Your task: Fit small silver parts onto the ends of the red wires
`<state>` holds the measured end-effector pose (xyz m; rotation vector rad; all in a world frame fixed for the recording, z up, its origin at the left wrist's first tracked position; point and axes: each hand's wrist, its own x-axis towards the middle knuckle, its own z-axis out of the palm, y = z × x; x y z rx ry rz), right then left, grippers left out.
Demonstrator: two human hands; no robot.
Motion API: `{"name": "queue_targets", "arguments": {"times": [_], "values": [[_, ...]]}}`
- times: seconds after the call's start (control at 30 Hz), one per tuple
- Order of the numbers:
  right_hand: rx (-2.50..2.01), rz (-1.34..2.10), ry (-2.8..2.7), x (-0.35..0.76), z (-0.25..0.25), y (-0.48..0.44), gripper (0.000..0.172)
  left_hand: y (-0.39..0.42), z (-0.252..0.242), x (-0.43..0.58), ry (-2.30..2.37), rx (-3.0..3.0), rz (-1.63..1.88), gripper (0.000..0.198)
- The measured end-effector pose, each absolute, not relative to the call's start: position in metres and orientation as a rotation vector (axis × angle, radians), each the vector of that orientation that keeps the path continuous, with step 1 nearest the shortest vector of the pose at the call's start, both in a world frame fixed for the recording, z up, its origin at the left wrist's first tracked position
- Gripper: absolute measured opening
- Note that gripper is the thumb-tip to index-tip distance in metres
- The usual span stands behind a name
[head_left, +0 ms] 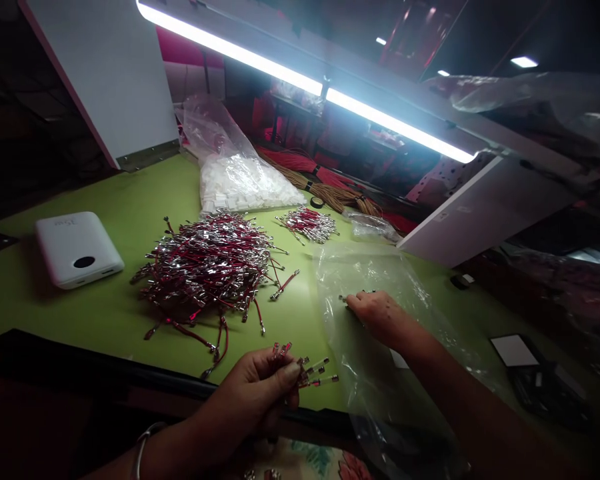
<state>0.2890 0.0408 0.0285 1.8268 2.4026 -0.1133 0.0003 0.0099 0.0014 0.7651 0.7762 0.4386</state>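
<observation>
Red crimped wires with bright metal terminals fan out from the left hand, which is clenched around a small bunch of them just above the near edge of the green worktop. The terminals poke out past the thumb, toward the right hand. A metal bangle circles the left wrist.

The right hand sits up and to the right of the left one, reaching over a clear plastic bag whose film spreads beneath and in front of it. Its fingertips pinch a few small metal terminals. Whether they are inside the bag's mouth is hard to tell.

Ahead of the left hand lies a large tangled heap of wires, with a loose wire just beside its right side, between the heap and the bag. Beyond the right hand's fingertips is a smaller bundle of wires, with a crumpled plastic bag to its right. Farther out from both hands sits a bag of white connectors, backed by coils of red and tan wire. Well left of the heap is a white power bank.
</observation>
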Motion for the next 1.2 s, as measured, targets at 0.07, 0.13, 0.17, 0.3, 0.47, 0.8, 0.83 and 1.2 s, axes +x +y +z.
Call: {"name": "queue_targets", "arguments": {"times": [0.07,0.13,0.17,0.3,0.47,0.8,0.83,1.2], "values": [[1.895,-0.178,2.433,0.291,0.029,0.040,0.022,0.009,0.003,-0.001,0.775,0.748,0.425,0.048],[2.000,-0.258,2.476,0.289,0.029,0.035,0.021,0.009,0.006,-0.002,0.776,0.728,0.414,0.047],[2.060,-0.302,2.498,0.285,0.030,0.031,0.020,0.009,0.008,-0.002,0.774,0.722,0.410,0.047],[2.282,-0.737,2.578,0.250,0.029,0.004,0.015,0.008,0.012,-0.003,0.749,0.707,0.408,0.043],[2.321,-2.879,1.829,0.200,0.027,-0.019,0.023,0.006,0.011,-0.002,0.759,0.704,0.375,0.041],[2.450,-2.488,2.228,0.188,0.033,-0.033,0.012,0.002,0.020,-0.003,0.766,0.791,0.384,0.045],[2.465,-2.312,2.366,0.187,0.035,-0.036,0.011,0.002,0.021,-0.003,0.755,0.817,0.394,0.046],[2.514,-1.612,2.656,0.188,0.038,-0.041,0.009,0.003,0.011,-0.003,0.767,0.831,0.470,0.037]]}}
